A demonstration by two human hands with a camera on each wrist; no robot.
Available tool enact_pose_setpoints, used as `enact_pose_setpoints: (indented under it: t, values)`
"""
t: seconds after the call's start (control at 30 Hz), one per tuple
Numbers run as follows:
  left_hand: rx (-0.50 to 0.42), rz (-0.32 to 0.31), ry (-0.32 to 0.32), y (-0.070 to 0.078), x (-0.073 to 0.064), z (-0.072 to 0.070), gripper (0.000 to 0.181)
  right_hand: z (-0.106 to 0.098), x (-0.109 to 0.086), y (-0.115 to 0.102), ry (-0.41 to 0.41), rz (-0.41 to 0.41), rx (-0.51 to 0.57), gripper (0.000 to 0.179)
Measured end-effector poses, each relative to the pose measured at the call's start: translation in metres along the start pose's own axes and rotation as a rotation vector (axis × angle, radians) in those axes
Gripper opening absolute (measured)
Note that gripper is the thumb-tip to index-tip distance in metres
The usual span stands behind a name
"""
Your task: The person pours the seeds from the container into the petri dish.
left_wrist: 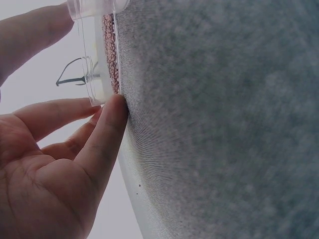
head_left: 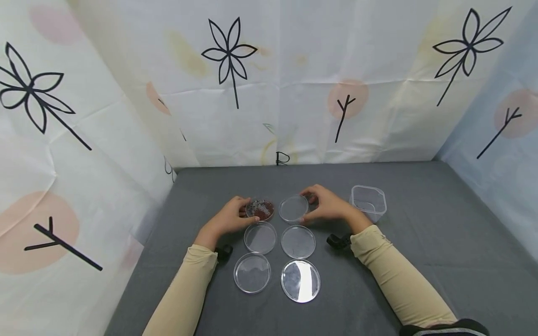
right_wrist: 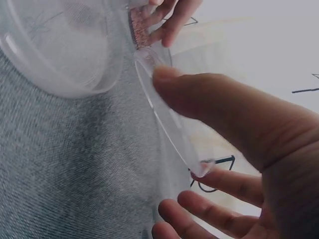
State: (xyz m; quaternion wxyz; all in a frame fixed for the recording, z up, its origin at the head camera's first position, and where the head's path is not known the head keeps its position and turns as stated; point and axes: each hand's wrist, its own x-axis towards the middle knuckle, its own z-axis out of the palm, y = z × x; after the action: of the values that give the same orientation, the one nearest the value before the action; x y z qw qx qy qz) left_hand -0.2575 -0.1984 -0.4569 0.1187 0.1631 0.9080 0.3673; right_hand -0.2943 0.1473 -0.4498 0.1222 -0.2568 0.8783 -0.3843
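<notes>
- One pale cloth [head_left: 113, 154], printed with black flowers and twigs, stands along the left side of the grey surface [head_left: 189, 182].
- Next comes the left hand [head_left: 227, 217], below it a beige sleeve [head_left: 182, 289]; its grip is partly closed, thumb and fingers pinching the left side of the grain dish [head_left: 272, 213].
- Reddish-brown grains [head_left: 262, 211] fill that round dish, which is at the far end of the left column.
- Nearer the person in this column lie the middle left dish [head_left: 260, 237] and the near left dish [head_left: 252, 273], both clear.
- Just right of the grain dish is a clear round piece [head_left: 293, 208], tilted in the right wrist view.
- Below it lie the middle right dish [head_left: 298, 242] and the near right dish [head_left: 300, 281], which carries a bright reflection.
- The right hand [head_left: 328, 204] pinches the clear round piece, its grip spread wide between thumb and fingertips.
- Farthest right on the surface stands a clear tub [head_left: 369, 201], beside the right wrist.
</notes>
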Motion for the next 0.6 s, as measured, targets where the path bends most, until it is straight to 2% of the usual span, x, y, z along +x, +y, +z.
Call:
enact_pose_setpoints:
  t: [0.27,0.43,0.53,0.6]
  values:
    - [0.011,0.001,0.001,-0.002,0.000,0.000,0.080,0.000,0.001,-0.008,0.069,-0.019,0.214,0.080]
    - [-0.002,0.001,0.003,-0.001,-0.001,0.000,0.080,0.002,0.002,-0.017,0.057,-0.026,0.339,0.074]
    - [0.000,0.002,0.005,-0.002,-0.001,0.000,0.080,0.004,0.005,-0.021,0.032,-0.043,0.313,0.073]
    - [-0.003,0.003,0.005,-0.002,-0.001,-0.001,0.080,0.006,0.008,-0.023,0.019,-0.070,0.241,0.074]
